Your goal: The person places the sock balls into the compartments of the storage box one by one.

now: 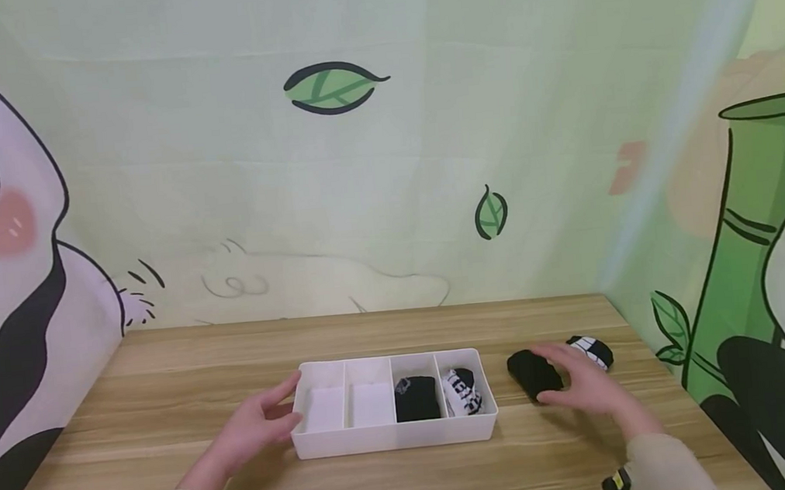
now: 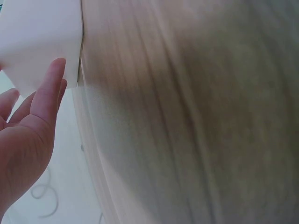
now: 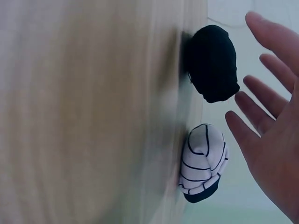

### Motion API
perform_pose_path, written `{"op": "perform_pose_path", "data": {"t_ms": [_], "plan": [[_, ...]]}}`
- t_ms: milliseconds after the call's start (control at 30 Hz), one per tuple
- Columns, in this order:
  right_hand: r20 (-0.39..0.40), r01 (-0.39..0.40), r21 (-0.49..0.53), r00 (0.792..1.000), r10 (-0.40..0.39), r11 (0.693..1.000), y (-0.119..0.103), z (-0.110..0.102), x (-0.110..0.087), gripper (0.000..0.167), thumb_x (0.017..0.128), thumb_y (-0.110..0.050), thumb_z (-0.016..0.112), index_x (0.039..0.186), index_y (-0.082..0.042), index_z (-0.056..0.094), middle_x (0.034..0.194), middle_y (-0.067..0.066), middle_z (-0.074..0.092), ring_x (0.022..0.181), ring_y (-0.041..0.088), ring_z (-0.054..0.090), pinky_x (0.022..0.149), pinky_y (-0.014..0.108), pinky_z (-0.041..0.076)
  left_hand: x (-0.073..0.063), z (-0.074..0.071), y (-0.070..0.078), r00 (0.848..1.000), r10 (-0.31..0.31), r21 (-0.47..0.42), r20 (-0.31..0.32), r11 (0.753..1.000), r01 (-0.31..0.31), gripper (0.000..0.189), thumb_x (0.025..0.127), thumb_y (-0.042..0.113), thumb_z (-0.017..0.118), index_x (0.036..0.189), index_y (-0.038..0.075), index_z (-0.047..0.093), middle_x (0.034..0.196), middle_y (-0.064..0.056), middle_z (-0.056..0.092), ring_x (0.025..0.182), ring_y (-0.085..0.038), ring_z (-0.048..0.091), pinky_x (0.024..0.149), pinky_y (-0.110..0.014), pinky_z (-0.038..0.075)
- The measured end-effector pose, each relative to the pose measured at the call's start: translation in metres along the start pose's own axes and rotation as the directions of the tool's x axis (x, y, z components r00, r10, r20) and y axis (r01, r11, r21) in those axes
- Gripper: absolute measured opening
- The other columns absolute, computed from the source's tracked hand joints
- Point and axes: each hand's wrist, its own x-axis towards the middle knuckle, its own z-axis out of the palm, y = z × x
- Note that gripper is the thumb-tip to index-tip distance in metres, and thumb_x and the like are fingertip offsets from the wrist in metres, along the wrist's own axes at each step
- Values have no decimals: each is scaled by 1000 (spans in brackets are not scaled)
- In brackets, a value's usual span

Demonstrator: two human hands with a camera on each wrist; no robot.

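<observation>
A white divided box [image 1: 395, 436] stands on the table, its compartments in a row. A folded black sock [image 1: 416, 398] lies in the third compartment from the left, and a rolled black-and-white sock [image 1: 463, 393] in the rightmost one. My left hand [image 1: 257, 424] rests its loosely extended fingers against the box's left end. Right of the box, my right hand [image 1: 583, 384] hovers with thumb and fingers spread about a rolled black sock [image 3: 212, 63]. In the right wrist view the fingers look apart from it. A white sock with black lines [image 3: 204, 161] lies beside it, partly behind that hand in the head view.
The wooden table [image 1: 358, 489] ends at the back against a printed cloth wall [image 1: 374, 200] with pandas, leaves and bamboo. A black band with a yellow mark [image 1: 618, 485] sits at the right sleeve.
</observation>
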Motion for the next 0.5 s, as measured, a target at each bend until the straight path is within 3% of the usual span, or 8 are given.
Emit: {"op": "perform_pose_path", "data": {"t_ms": [167,500], "plan": [[52,16,10,999,-16,1000,3,-2,8,71,78,-21,85,137,2,53,138,27,51,125,50,46,99,66,40,0,0,0,1000,-3,-11,-1,1000,3,70,92,13,71,152,7,37,154,-21,35,127,-41,51,87,-34,56],[196,-60,26,979,54,998,3,-2,20,83,78,-30,85,144,2,46,148,28,40,134,52,36,104,68,33,0,0,-1,999,-33,-23,-13,999,33,71,90,14,73,152,10,39,155,-19,36,128,-41,50,87,-34,56]]}}
